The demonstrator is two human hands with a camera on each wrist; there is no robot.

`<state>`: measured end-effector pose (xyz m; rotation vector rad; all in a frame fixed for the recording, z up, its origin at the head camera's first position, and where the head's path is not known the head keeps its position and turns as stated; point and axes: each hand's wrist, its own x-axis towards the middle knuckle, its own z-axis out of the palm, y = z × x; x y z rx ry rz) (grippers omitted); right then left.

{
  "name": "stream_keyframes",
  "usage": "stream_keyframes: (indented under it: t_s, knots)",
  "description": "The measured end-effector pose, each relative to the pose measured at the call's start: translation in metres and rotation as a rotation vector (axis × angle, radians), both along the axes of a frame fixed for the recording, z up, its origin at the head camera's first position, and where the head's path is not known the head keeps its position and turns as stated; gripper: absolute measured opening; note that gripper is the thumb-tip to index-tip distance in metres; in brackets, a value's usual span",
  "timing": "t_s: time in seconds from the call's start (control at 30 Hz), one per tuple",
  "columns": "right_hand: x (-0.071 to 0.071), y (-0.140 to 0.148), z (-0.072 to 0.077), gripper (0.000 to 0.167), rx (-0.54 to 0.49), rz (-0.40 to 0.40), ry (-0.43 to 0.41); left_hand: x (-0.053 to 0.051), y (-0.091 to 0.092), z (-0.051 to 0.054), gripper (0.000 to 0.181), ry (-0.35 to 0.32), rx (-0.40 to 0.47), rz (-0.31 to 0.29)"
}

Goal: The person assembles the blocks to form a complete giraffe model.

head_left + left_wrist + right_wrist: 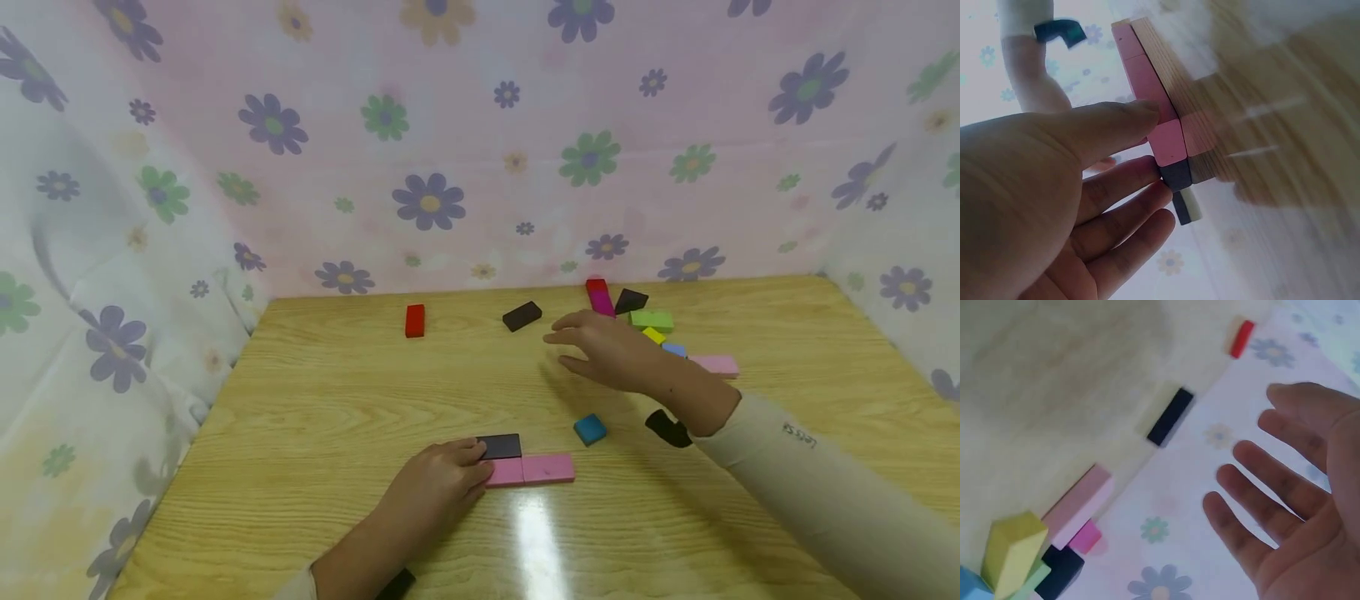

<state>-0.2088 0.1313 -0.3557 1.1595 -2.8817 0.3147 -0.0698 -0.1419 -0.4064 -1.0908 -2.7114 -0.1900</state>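
My left hand (pixel 435 486) pinches the left end of a black block (pixel 501 447) and the pink block (pixel 506 472) in front of it. In the left wrist view the thumb of my left hand (pixel 1054 187) lies on the pink block (pixel 1167 142), fingertips at the black block (pixel 1176 175). A second pink block (pixel 548 468) joins the first end to end. My right hand (pixel 611 350) is raised over the table, holding nothing, fingers spread, right of a dark block (pixel 522 316); the right wrist view shows the empty right hand (pixel 1304 481).
A blue block (pixel 590 429) and a black curved block (pixel 668 428) lie right of the pink blocks. A red block (pixel 415 321) is at the back left. Several coloured blocks, among them a green one (pixel 652 321), cluster behind my right hand, near the flowered cloth (pixel 465 150).
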Motion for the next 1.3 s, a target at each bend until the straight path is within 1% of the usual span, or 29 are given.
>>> stream_keyframes:
  t_s: [0.1, 0.23, 0.37, 0.53, 0.6, 0.8, 0.97, 1.13, 1.3]
  knots:
    - [-0.017, -0.005, -0.002, 0.04, 0.02, 0.0, -0.023, 0.0, 0.0, -0.002, 0.019, 0.005, -0.009, -0.002]
    - [-0.036, -0.012, -0.009, 0.043, 0.075, -0.004, -0.083, -0.001, 0.0, -0.003, 0.017, 0.008, -0.012, -0.007]
    - [-0.051, -0.017, -0.016, 0.048, 0.119, -0.004, -0.133, 0.0, 0.0, -0.003, 0.016, 0.001, -0.009, -0.007]
    - [-0.064, -0.028, -0.02, 0.051, 0.186, -0.019, -0.149, -0.001, 0.001, -0.001, 0.015, 0.011, -0.013, -0.005]
    - [-0.069, -0.032, -0.021, 0.05, 0.21, -0.021, -0.141, -0.002, 0.001, 0.0, 0.015, 0.016, -0.014, -0.005]
    - [-0.078, -0.039, -0.021, 0.047, 0.199, -0.036, -0.17, -0.003, 0.001, 0.0, 0.014, 0.025, -0.007, -0.009]
    - [-0.083, -0.041, -0.023, 0.05, 0.2, -0.049, -0.183, -0.002, 0.0, 0.0, 0.016, 0.011, -0.008, -0.011]
    - [-0.085, -0.041, -0.025, 0.05, 0.207, -0.053, -0.198, -0.002, 0.001, 0.0, 0.016, 0.017, -0.002, -0.012]
    - [-0.085, -0.043, -0.025, 0.046, 0.214, -0.037, -0.181, -0.001, 0.001, 0.0, 0.016, 0.026, -0.011, -0.006]
